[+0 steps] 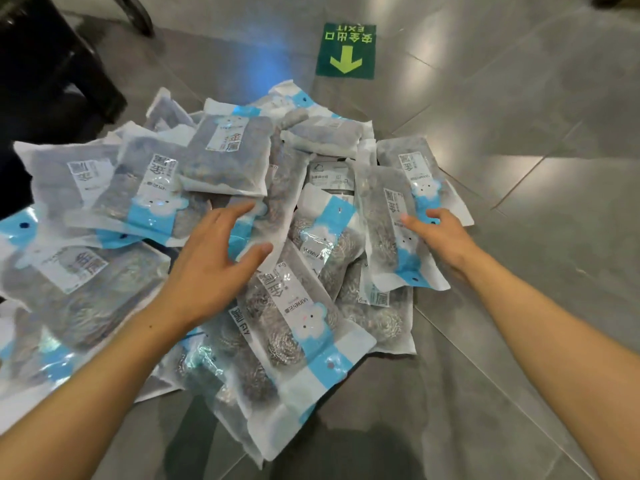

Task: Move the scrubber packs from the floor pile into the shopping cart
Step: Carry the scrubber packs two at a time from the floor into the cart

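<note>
Both hands reaching into the scrubber packs point(214, 216) piled on the grey floor point(519, 237), left hand point(211, 261) spread and empty, right hand point(440, 233) curling onto one pack's point(398, 230) edge, not clamped; next, grasping, lifting cartward.

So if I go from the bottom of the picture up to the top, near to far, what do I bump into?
Bare grey floor → the nearest scrubber pack → left hand → the rest of the pile → green exit sign stuck on the floor.
</note>
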{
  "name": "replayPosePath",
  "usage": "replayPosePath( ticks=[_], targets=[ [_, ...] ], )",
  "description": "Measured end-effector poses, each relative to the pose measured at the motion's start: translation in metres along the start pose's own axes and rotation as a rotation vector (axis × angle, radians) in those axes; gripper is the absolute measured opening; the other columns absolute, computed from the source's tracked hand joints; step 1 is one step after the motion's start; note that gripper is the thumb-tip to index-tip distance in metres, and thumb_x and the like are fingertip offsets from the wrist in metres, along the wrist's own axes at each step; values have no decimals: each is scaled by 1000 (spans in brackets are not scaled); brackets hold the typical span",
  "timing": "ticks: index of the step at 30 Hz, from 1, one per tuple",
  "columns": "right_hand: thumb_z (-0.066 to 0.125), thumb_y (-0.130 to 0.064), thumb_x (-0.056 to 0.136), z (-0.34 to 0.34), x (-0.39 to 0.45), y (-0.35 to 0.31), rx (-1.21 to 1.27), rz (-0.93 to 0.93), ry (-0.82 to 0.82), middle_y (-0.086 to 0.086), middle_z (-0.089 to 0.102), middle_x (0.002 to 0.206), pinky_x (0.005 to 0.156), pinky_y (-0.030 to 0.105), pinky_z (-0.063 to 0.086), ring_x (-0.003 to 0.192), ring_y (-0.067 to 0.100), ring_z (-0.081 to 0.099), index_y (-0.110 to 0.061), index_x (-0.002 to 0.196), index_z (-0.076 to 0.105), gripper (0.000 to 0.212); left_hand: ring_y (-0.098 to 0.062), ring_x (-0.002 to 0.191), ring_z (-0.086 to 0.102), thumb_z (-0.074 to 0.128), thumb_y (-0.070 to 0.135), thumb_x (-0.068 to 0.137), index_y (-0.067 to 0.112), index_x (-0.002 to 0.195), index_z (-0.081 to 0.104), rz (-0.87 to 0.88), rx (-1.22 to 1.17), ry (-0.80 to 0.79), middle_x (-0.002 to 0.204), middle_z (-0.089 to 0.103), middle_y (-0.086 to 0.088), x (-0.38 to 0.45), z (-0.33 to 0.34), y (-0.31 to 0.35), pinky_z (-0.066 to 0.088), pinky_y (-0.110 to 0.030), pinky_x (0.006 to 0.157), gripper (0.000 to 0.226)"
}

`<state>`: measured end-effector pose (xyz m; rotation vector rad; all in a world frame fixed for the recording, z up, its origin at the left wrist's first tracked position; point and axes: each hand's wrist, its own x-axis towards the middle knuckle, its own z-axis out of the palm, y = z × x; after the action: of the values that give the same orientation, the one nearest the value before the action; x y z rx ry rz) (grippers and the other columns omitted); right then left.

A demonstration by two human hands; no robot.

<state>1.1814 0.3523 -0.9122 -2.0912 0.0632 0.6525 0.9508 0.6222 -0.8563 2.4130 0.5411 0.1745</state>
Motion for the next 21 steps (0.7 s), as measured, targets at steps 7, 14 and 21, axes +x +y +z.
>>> replayPosePath(
  ticks=[7,14,21],
  targets=[
    [82,-29,87,19,5,5,254,81,-66,-1,68,111,87,35,52,92,13,66,-11,122,52,49,-16,96,65,75,33,92,25,125,58,-394,-240,167,111,65,3,-57,6,-1,56,-40,87,38],
    [79,-15,89,18,-7,11,331,143,-200,7,76,105,51,19,57,75,13,74,-7,120,70,34,-12,77,76,76,24,93,9,117,64,-885,-893,36,95,80,-3,-65,32,20,56,-22,61,31],
    [87,-16,79,19,-28,26,228,112,-225,2,79,100,58,19,57,81,10,75,-11,110,74,34,-30,76,77,90,6,74,7,99,69,-967,-939,144,88,79,-12,-31,66,38,64,-46,77,33]
  ],
)
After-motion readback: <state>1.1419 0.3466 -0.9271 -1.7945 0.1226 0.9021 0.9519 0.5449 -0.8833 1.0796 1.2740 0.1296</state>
